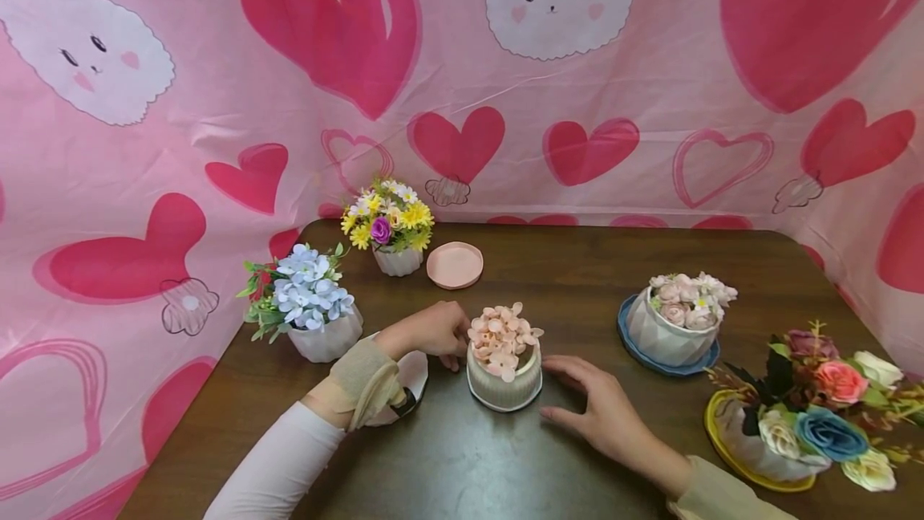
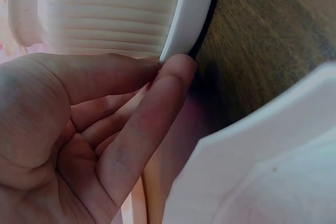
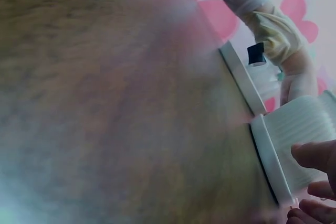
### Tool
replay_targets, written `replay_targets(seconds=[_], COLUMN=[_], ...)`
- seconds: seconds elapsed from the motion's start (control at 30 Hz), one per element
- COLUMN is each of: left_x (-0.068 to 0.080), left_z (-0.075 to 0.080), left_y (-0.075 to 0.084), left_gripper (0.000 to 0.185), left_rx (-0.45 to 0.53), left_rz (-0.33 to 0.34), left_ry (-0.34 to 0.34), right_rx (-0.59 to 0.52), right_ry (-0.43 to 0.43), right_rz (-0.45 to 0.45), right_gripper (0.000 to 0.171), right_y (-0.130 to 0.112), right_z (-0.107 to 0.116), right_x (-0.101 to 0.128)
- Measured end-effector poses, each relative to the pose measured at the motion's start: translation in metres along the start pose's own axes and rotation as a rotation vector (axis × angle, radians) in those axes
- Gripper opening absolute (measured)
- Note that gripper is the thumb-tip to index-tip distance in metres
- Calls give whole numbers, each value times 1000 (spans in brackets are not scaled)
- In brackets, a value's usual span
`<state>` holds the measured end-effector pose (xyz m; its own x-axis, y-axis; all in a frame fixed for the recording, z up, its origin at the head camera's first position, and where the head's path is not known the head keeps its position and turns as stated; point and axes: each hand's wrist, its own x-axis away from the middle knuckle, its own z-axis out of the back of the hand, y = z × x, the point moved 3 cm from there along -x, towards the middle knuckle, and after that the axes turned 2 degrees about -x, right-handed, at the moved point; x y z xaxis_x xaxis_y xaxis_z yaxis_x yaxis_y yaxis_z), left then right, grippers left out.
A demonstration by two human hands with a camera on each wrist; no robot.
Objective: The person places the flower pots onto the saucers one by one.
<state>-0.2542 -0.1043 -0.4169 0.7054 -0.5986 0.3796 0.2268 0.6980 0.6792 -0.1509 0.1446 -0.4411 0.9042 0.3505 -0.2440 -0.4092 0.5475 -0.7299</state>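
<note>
my left hand [image 1: 433, 331] touches the ribbed pot [image 1: 504, 382] at its base with curled fingertips [image 2: 176, 69]; my right hand [image 1: 602, 408] lies relaxed just beside it, holding nothing. i judge the pot is between both hands on the surface [image 1: 577, 263], not lifted yet, no saucer under it.

Cream ribbed pot [image 1: 504, 382] (peach flowers [image 1: 503, 337])

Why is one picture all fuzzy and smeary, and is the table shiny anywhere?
The right wrist view is fuzzy: the table fills it, too close to be sharp, and only the ribbed white pot looks clearer. The left wrist view is sharper, with a dark shadow beside the fingers under the pot's rim. In the head view a pale sheen lies on the wood in front of the pot.
</note>
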Motion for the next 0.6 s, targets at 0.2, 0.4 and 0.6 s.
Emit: replay_targets(seconds=[0.2, 0.4, 0.6], left_x=[0, 1, 1], left_z=[0, -1, -1], left_y=[-1, -1, -1], left_gripper=[14, 15, 15], left_rx=[7, 13, 17], left_rz=[4, 15, 13], left_ry=[1, -3, -3], right_rx=[101, 134, 156], right_ry=[-3, -32, -77], right_rz=[70, 167, 225], right_gripper=[39, 29, 26], right_y=[-5, -12, -15], right_z=[1, 0, -3], right_x=[5, 8, 10])
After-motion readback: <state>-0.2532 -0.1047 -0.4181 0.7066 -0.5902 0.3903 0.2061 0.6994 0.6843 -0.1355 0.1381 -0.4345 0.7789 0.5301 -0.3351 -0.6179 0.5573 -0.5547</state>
